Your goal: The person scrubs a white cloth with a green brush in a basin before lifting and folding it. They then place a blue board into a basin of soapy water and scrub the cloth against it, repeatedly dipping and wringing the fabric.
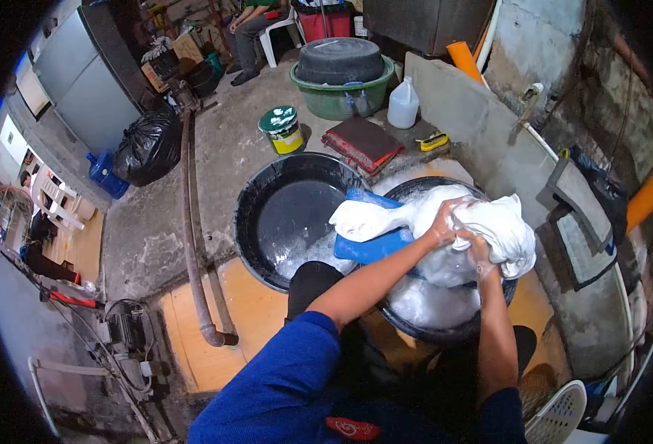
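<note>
Both hands grip a wet white cloth (493, 226) above a black basin of suds (432, 305) on the right. My left hand (445, 222) is closed round the middle of the bunched cloth. Just beside it, my right hand (479, 251) is closed on the cloth's lower side. One end of the cloth lies to the left across a blue board (374, 248), which rests between the two basins. Left of it stands a second black basin (246, 214) with some suds inside.
Beyond the basins are a paint bucket (281, 130), a dark red folded mat (362, 142), a yellow brush (434, 142), a plastic jug (403, 103) and a green tub (334, 103). A metal pipe (192, 237) lies at left. A person (251, 29) sits at the back.
</note>
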Tool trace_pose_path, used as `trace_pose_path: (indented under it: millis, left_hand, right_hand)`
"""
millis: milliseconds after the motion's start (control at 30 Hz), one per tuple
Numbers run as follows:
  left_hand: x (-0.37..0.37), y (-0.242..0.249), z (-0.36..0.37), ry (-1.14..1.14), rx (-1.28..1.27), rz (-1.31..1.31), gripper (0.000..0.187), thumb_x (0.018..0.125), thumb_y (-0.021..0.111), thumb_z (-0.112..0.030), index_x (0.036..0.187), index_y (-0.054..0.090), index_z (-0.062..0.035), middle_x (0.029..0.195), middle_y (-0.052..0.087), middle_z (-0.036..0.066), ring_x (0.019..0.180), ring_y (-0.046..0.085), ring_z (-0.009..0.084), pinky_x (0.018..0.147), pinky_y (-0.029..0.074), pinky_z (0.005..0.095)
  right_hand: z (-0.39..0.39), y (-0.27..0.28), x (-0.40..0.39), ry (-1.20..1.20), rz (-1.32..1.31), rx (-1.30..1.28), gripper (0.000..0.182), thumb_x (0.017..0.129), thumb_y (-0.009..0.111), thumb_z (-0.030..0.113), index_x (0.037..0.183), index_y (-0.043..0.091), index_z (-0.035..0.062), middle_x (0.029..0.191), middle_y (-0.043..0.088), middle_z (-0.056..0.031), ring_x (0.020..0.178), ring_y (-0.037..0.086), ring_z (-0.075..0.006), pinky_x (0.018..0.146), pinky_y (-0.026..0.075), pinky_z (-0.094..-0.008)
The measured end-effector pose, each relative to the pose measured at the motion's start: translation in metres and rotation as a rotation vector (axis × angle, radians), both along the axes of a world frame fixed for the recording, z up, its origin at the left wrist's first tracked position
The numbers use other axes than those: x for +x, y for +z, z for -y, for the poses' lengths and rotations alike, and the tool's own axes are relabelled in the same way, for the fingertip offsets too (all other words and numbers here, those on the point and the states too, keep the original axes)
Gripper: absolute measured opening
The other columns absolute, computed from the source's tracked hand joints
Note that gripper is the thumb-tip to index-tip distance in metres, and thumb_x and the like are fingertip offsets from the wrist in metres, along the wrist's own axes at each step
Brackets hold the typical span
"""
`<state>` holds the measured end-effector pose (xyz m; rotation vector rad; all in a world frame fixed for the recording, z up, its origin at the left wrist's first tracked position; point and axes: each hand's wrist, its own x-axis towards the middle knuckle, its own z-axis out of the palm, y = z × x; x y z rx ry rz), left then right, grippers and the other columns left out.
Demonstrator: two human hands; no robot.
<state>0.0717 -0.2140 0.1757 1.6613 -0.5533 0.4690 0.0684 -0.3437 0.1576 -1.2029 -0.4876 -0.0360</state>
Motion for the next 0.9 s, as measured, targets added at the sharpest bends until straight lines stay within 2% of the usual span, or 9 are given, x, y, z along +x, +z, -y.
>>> trace_pose_path:
  millis: [67, 200, 267, 367, 400, 500, 533, 733, 900]
  left_hand:
    - [0.0, -0.024, -0.003, 0.078, 0.235, -0.23, 0.082, 0.055, 0.074, -0.034, 0.122, 0.037, -0.0024, 0.113, 0.05, 0.011, 0.105, 0.047, 0.0192, 0.093, 0.035, 0.0308]
    - [-0.018, 0.016, -0.007, -0.245, 0.337, -0.177, 0.078, 0.059, 0.073, -0.03, 0.122, 0.035, -0.0028, 0.116, 0.046, 0.012, 0.11, 0.043, 0.0221, 0.098, 0.031, 0.0322]
    - [-0.01, -0.022, 0.004, -0.269, 0.243, -0.06, 0.061, 0.066, 0.066, -0.03, 0.117, 0.043, -0.0077, 0.117, 0.046, 0.013, 0.11, 0.044, 0.0236, 0.094, 0.035, 0.031]
    - [-0.005, -0.021, 0.008, 0.059, 0.675, 0.137, 0.04, 0.07, 0.06, -0.027, 0.106, 0.056, -0.0103, 0.106, 0.054, 0.013, 0.094, 0.053, 0.0221, 0.078, 0.045, 0.032]
    - [-0.006, -0.007, 0.013, -0.034, 0.494, -0.197, 0.032, 0.072, 0.058, -0.024, 0.1, 0.059, -0.0083, 0.093, 0.061, 0.012, 0.081, 0.058, 0.0208, 0.068, 0.048, 0.0326]
    - [-0.019, 0.032, 0.022, -0.102, -0.098, -0.274, 0.031, 0.069, 0.06, -0.022, 0.094, 0.061, -0.0024, 0.081, 0.065, 0.01, 0.077, 0.06, 0.0159, 0.07, 0.047, 0.0297]
    - [-0.02, 0.035, 0.027, -0.116, -0.351, -0.27, 0.03, 0.069, 0.061, -0.021, 0.09, 0.062, -0.0001, 0.079, 0.065, 0.009, 0.076, 0.06, 0.0143, 0.068, 0.047, 0.0285]
    - [0.0, 0.022, 0.008, 0.117, -0.184, -0.207, 0.03, 0.065, 0.063, -0.018, 0.087, 0.063, 0.0028, 0.079, 0.066, 0.01, 0.072, 0.061, 0.0145, 0.063, 0.046, 0.027]
    - [-0.008, 0.031, 0.016, 0.285, 0.372, -0.104, 0.029, 0.063, 0.067, -0.022, 0.082, 0.06, -0.0005, 0.077, 0.063, 0.018, 0.071, 0.062, 0.0292, 0.064, 0.048, 0.0353]
  right_hand:
    - [0.008, 0.0, 0.008, 0.013, 0.115, -0.048, 0.032, 0.072, 0.058, 0.009, 0.102, 0.055, -0.0012, 0.096, 0.058, -0.0067, 0.089, 0.055, -0.0163, 0.074, 0.046, -0.0261]
    - [0.024, 0.012, 0.013, 0.134, 0.084, -0.149, 0.03, 0.074, 0.059, 0.012, 0.099, 0.056, -0.0021, 0.093, 0.059, -0.0071, 0.087, 0.056, -0.0162, 0.073, 0.047, -0.0263]
    - [0.032, 0.016, 0.014, 0.205, 0.03, -0.2, 0.029, 0.075, 0.059, 0.014, 0.098, 0.057, -0.0025, 0.092, 0.059, -0.0073, 0.086, 0.056, -0.0161, 0.073, 0.047, -0.0264]
    - [0.044, 0.019, 0.016, 0.288, -0.093, -0.227, 0.028, 0.076, 0.059, 0.017, 0.097, 0.058, -0.0031, 0.09, 0.06, -0.0076, 0.084, 0.057, -0.016, 0.073, 0.047, -0.0266]
    - [0.044, 0.022, 0.017, 0.294, -0.136, -0.221, 0.028, 0.077, 0.059, 0.018, 0.096, 0.058, -0.0033, 0.089, 0.06, -0.0077, 0.084, 0.057, -0.016, 0.073, 0.047, -0.0266]
    - [0.015, 0.043, -0.002, -0.103, -0.346, 0.075, 0.038, 0.081, 0.058, 0.028, 0.099, 0.055, -0.0044, 0.092, 0.058, -0.0075, 0.077, 0.056, -0.0148, 0.068, 0.047, -0.0259]
    - [0.016, 0.044, -0.004, 0.095, -0.437, 0.145, 0.05, 0.079, 0.06, 0.037, 0.104, 0.051, -0.0054, 0.093, 0.056, -0.0071, 0.082, 0.055, -0.0166, 0.075, 0.045, -0.0261]
    - [0.012, -0.017, 0.005, 0.331, -0.519, 0.06, 0.055, 0.077, 0.06, 0.041, 0.11, 0.05, -0.002, 0.097, 0.054, -0.0077, 0.091, 0.051, -0.0183, 0.083, 0.041, -0.027]
    - [0.009, -0.018, 0.002, 0.4, -0.486, -0.09, 0.049, 0.079, 0.057, 0.036, 0.11, 0.051, -0.0012, 0.099, 0.054, -0.0076, 0.094, 0.049, -0.0177, 0.085, 0.039, -0.0269]
